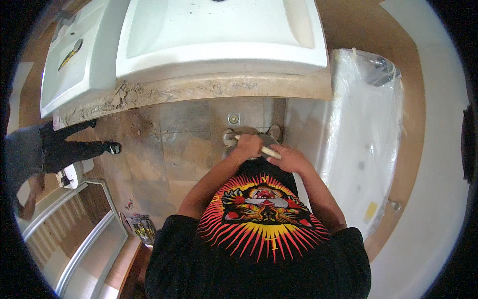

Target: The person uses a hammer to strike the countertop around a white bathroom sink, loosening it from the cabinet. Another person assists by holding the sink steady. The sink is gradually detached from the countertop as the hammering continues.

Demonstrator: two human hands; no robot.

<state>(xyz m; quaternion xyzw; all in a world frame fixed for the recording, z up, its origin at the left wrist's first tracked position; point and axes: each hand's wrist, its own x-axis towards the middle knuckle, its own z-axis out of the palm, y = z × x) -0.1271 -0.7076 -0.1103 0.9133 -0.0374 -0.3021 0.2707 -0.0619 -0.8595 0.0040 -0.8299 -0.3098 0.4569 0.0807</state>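
In front of my belly I hold a trowel-like tool with a pale handle (269, 151) and a dark grey flat plate (269, 139). My left hand (250, 146) is closed around the handle. At the handle's other end, the fingers of my right hand (290, 159) are closed on its tip and the plate's edge. Part of the plate is hidden by my hands and shirt. Beyond them stands a countertop whose front edge (199, 88) is rough and smeared, with a large white basin (219, 59) set on it.
A second white basin (94, 74) at the left holds a yellow-and-black tool (70, 55). To my right lies a plastic-covered bathtub (356, 149). At the left another person (30, 149) stands near a metal-railed frame (82, 249). A tool bag (142, 228) sits on the tiled floor (184, 149).
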